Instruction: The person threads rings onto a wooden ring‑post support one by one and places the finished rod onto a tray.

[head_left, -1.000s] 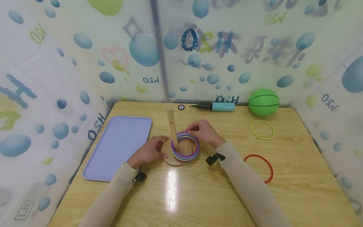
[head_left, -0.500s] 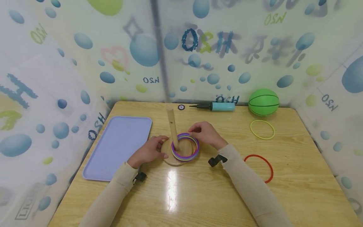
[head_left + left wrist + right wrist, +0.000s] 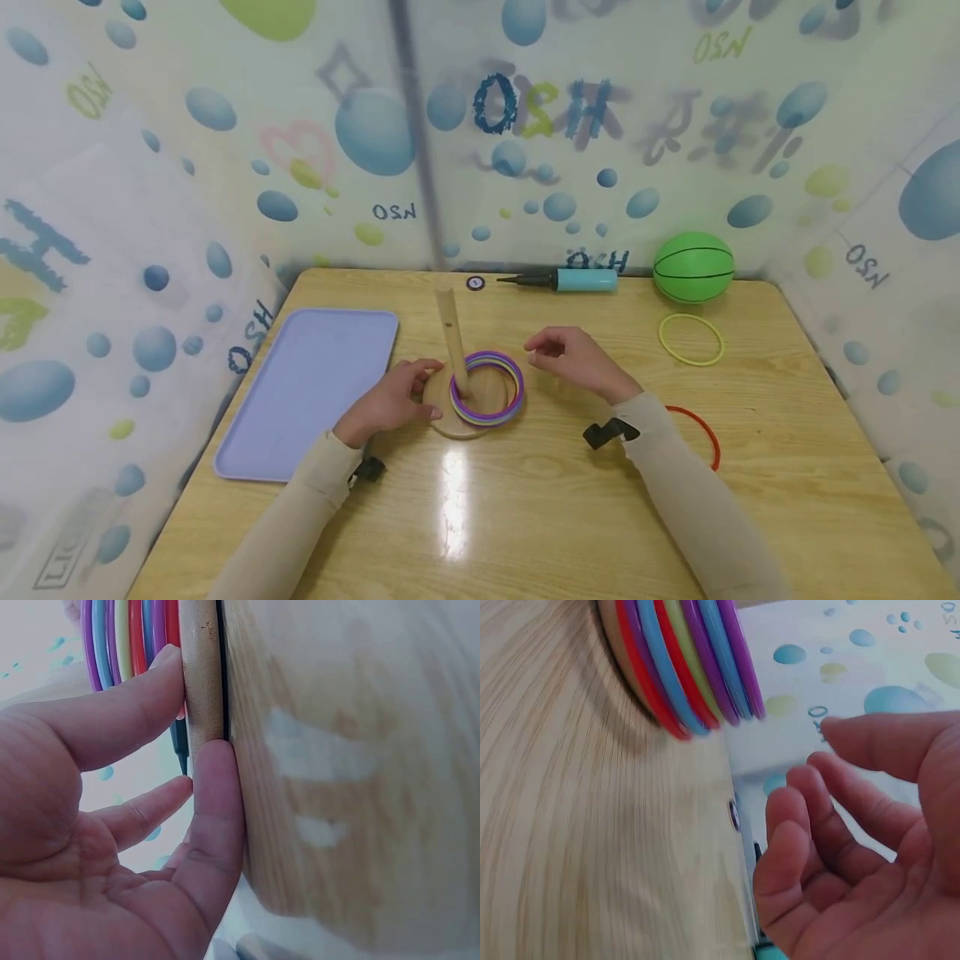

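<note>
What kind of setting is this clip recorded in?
Probably a small play or recording booth: a wooden table hemmed in by bubble-print curtains, with a ring-toss peg, a green ball and a hand pump.

Wood table (image 3: 787, 467) w/ tray (image 3: 307, 392), peg base (image 3: 450, 421), pump (image 3: 570, 281), ball (image 3: 693, 267), yellow ring (image 3: 692, 340), red ring (image 3: 708, 433).

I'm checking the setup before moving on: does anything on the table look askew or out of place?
The stacked rings sit off-centre, pushed right of the peg. A yellow ring and a red ring lie loose on the table. Nothing looks spilled or damaged.
</note>
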### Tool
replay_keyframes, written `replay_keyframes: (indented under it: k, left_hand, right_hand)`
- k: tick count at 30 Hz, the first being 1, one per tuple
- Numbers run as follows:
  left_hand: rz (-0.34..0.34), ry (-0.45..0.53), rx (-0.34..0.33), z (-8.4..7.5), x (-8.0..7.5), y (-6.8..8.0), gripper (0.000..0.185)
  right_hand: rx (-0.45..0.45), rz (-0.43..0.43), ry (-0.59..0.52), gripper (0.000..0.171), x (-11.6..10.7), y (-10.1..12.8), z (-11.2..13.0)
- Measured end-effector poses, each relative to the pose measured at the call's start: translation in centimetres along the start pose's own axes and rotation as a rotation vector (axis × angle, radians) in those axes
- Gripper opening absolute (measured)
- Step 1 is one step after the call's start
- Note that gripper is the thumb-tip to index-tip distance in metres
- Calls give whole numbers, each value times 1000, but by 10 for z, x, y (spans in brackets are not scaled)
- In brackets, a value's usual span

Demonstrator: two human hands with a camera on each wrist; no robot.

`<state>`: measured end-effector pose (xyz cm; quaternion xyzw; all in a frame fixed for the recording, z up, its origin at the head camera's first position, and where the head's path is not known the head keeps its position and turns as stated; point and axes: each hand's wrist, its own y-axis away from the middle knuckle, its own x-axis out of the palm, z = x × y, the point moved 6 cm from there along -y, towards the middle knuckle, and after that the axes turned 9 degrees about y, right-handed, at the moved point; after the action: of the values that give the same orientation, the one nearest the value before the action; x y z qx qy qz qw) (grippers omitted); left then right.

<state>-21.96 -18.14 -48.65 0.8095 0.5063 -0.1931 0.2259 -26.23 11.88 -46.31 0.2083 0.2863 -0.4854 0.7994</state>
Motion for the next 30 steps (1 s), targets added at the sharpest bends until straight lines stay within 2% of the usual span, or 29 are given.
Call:
replay_keyframes:
  k: [12, 21, 30]
  left_hand:
    - [3, -6, 16, 1, -1, 1, 76]
    - [-1, -28, 26, -2, -1, 1, 76]
    - [5, -22, 24, -1, 1, 1, 76]
  right_hand:
    - [2, -29, 38, 30, -32, 51, -34]
    - [66, -62, 66, 25, -55, 93, -72]
    - [95, -76, 159, 27, -78, 125, -95]
